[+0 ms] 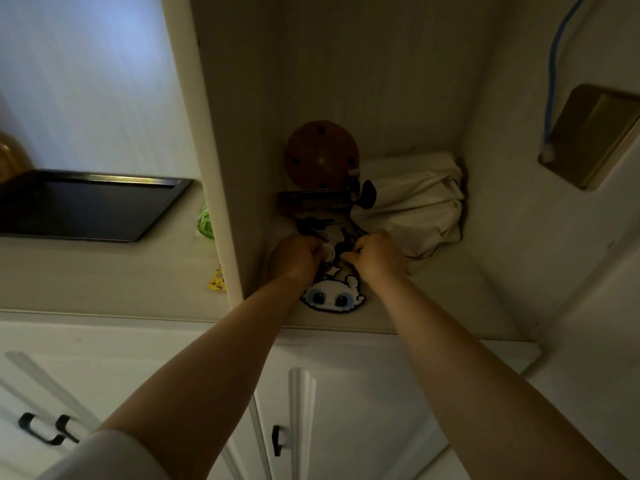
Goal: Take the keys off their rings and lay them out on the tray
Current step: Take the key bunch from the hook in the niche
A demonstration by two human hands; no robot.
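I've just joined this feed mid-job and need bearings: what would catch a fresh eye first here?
Both bare hands, left hand and right hand, meet over a dark bunch of keys in a dim alcove, just above a white pixel-art charm with blue eyes. Behind them sit a round wooden disc and a crumpled cream cloth bag. The black tray lies apart on the counter to the left, nothing visible on it.

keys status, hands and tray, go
Left hand and right hand both pinching the key bunch in the cupboard nook. Black tray bare, left of the partition. Nothing blocking.
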